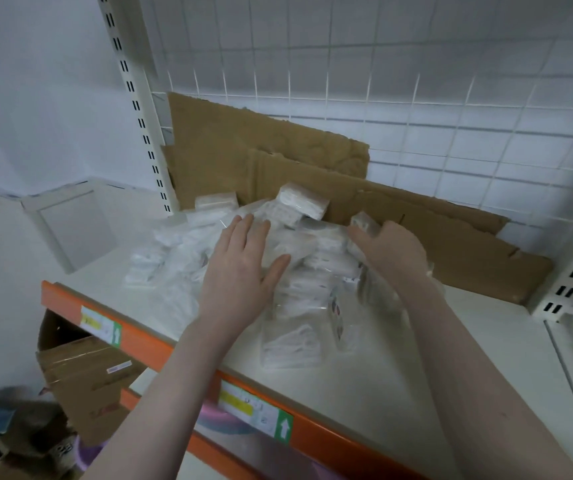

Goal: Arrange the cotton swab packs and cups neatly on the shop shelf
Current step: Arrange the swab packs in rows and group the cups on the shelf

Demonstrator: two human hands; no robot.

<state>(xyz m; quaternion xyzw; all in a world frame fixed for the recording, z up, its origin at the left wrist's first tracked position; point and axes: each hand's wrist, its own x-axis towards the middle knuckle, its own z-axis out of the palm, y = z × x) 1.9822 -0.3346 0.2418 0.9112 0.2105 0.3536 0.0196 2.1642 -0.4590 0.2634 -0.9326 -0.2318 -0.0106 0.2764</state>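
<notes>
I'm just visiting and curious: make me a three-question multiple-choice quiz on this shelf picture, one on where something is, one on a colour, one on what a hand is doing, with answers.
1. Where do the cardboard sheets stand?
A. against the wire grid behind the packs
B. flat under the packs
C. on the floor

2. What colour is the shelf's front edge strip?
A. blue
B. orange
C. green

3. How is the left hand?
A. clenched in a fist
B. off the shelf
C. fingers straight, resting on the pile of packs

Answers: 1 A, they lean upright at the back of the shelf. 2 B, the strip carrying the labels is orange. 3 C, its fingers lie spread flat on the clear packs.
</notes>
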